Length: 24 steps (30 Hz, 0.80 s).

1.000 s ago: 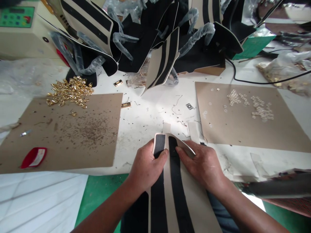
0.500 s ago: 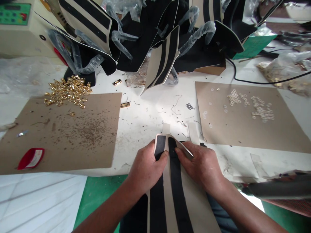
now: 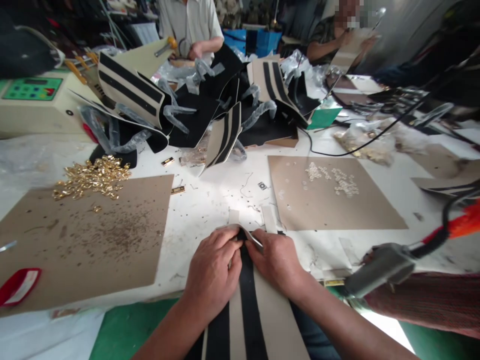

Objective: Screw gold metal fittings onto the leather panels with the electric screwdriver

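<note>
A cream panel with black stripes (image 3: 258, 320) runs from my lap up onto the white table's front edge. My left hand (image 3: 212, 272) is closed over its top left corner, fingers curled on the folded end. My right hand (image 3: 275, 260) pinches the top right of the same panel, thumb and fingers pressed on the turned-over flap (image 3: 249, 236). The two hands almost touch at the panel's tip.
A brown card sheet (image 3: 86, 240) with a heap of gold fittings (image 3: 92, 177) lies left; another card sheet (image 3: 333, 200) with small pale rings lies right. Striped panels and wrapped handles (image 3: 210, 110) pile up behind. A grey tool (image 3: 378, 267) sits right. Other people work across the table.
The camera has tilted up, showing the far side of the table and people there. My hands have closed in together over the panel's top end.
</note>
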### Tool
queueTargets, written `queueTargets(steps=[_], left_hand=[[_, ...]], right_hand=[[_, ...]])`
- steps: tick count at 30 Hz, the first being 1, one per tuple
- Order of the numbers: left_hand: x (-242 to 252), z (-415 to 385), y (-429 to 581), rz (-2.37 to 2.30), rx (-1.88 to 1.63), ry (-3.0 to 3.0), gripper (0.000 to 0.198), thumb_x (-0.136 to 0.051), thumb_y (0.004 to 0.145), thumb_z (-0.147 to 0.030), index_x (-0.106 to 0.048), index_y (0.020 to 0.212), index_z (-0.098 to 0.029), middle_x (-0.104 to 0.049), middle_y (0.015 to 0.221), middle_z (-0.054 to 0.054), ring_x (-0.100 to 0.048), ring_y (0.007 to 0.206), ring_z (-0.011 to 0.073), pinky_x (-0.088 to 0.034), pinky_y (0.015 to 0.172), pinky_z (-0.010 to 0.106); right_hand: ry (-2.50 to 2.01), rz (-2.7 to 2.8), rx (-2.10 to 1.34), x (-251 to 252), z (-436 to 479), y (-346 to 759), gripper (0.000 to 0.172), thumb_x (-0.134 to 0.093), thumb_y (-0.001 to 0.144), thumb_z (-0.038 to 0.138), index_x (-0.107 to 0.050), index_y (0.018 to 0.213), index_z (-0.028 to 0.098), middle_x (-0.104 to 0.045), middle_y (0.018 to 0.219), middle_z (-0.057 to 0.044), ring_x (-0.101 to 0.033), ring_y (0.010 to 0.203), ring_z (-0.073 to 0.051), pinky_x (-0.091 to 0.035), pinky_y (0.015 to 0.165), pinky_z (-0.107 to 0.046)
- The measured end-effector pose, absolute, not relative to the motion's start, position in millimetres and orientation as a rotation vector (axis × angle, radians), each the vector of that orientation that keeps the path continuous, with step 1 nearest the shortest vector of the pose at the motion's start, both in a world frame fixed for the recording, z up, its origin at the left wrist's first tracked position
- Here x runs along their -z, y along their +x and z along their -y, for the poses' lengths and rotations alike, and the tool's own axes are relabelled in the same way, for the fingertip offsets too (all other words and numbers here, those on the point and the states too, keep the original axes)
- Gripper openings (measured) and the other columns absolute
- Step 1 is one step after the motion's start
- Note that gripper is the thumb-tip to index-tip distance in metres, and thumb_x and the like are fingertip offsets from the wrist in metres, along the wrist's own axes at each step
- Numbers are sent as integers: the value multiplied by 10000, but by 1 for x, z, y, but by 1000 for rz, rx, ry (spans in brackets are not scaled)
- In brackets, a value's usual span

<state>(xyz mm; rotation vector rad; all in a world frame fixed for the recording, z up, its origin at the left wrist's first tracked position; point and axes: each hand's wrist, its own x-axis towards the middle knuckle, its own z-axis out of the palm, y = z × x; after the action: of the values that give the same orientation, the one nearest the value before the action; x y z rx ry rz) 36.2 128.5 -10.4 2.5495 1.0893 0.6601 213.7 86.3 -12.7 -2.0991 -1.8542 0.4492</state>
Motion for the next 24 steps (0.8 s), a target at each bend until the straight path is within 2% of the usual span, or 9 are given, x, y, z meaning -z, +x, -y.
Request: queueTargets(steps=[3, 6, 8, 11, 12, 16, 19, 21, 24], left_hand=[[14, -129, 37, -1107, -712, 2526, 127, -609, 974, -211, -713, 1045, -234, -738, 1289, 79, -680, 1208, 300, -587, 1004, 503], [24, -130, 35, -1119, -786, 2511, 116, -642, 964, -247, -716, 1053, -259, -743, 1268, 70, -692, 1187, 301, -594, 988, 497], [32, -132, 32, -1138, -828, 2484, 98, -669, 947, -272, -726, 1027, -268, -751, 1246, 68, -700, 1174, 307, -598, 985, 499], [43, -137, 29, -1123, -877, 2434, 110, -705, 932, -343, -739, 1006, -270, -760, 1229, 72, -707, 1163, 315, -605, 986, 506], [46, -139, 29, -1120, -891, 2420, 134, -712, 930, -371, -742, 1012, -269, -761, 1232, 75, -708, 1164, 318, -605, 992, 512], [52, -143, 27, -1125, -935, 2395, 214, -701, 935, -463, -744, 1004, -266, -769, 1223, 85, -718, 1145, 321, -606, 996, 522], [51, -143, 26, -1112, -928, 2395, 229, -681, 949, -480, -737, 1027, -272, -765, 1235, 79, -722, 1143, 309, -601, 1007, 511], [50, -143, 26, -1118, -920, 2392, 223, -676, 952, -478, -731, 1041, -281, -760, 1247, 73, -721, 1152, 306, -596, 1015, 509], [49, -143, 26, -1127, -929, 2388, 238, -674, 946, -500, -731, 1037, -287, -761, 1245, 71, -728, 1141, 309, -605, 998, 504]], right_hand=[[-2133, 1865, -467, 6, -89, 213, 209, -559, 1016, 355, -716, 939, 241, -815, 877, -63, -766, 778, -228, -364, 638, -299], [-2130, 1855, -492, 4, -91, 213, 202, -564, 1011, 354, -730, 977, 245, -810, 865, -61, -768, 785, -245, -412, 649, -300], [-2049, 1832, -482, 1, -87, 214, 203, -606, 985, 333, -730, 1120, 245, -809, 936, -66, -769, 839, -259, -477, 696, -306], [-1788, 1709, -350, -14, -63, 221, 489, -704, 919, 278, -626, 1397, 208, -764, 1163, -109, -742, 1009, -273, -557, 840, -346], [-1671, 1656, -311, -22, -48, 225, 518, -714, 918, 257, -607, 1423, 202, -747, 1180, -111, -729, 1024, -260, -567, 864, -348], [-1391, 1464, -161, -62, 26, 265, 269, -680, 968, 168, -723, 1217, 261, -737, 910, -19, -694, 785, -160, -561, 732, -270], [-1548, 997, 44, -73, 60, 324, 116, -721, 964, 259, -765, 1069, 239, -705, 795, -11, -649, 681, -156, -519, 630, -261], [-1649, 703, 91, -63, 57, 372, 218, -704, 974, 399, -754, 1062, 206, -658, 730, -5, -606, 636, -157, -491, 595, -266], [-1844, 816, -40, -33, 19, 439, 426, -622, 962, 547, -747, 1044, 148, -677, 741, -38, -604, 633, -179, -485, 581, -288]])
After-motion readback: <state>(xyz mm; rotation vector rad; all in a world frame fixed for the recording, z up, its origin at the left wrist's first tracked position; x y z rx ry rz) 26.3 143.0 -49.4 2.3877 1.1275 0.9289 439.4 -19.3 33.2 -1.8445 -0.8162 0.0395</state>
